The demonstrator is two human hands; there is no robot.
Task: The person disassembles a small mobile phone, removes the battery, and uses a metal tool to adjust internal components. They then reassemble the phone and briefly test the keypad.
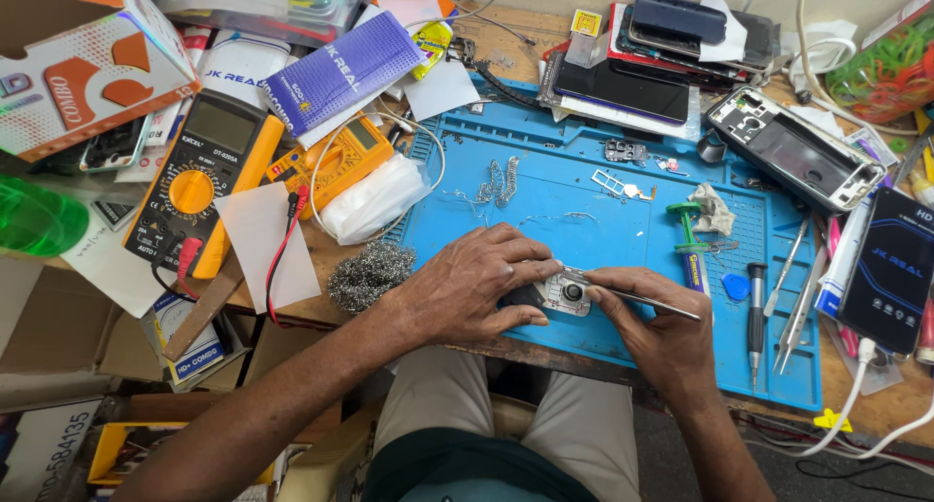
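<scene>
At the near edge of the blue mat (545, 205), the left hand (467, 283) pins a small camera module (566, 295) while the right hand (657, 332) grips tweezers (632, 296) on it, seemingly mid-prying, which calls for a steady, gentle lift.

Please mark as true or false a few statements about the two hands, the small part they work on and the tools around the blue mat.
1. The left hand presses a small silver camera module onto the blue silicone work mat. True.
2. The right hand holds a red screwdriver. False: it holds thin metal tweezers.
3. A grey ball of steel wool lies beside the left wrist. True.
4. The yellow multimeter lies on the mat. False: it lies left of it.
</scene>
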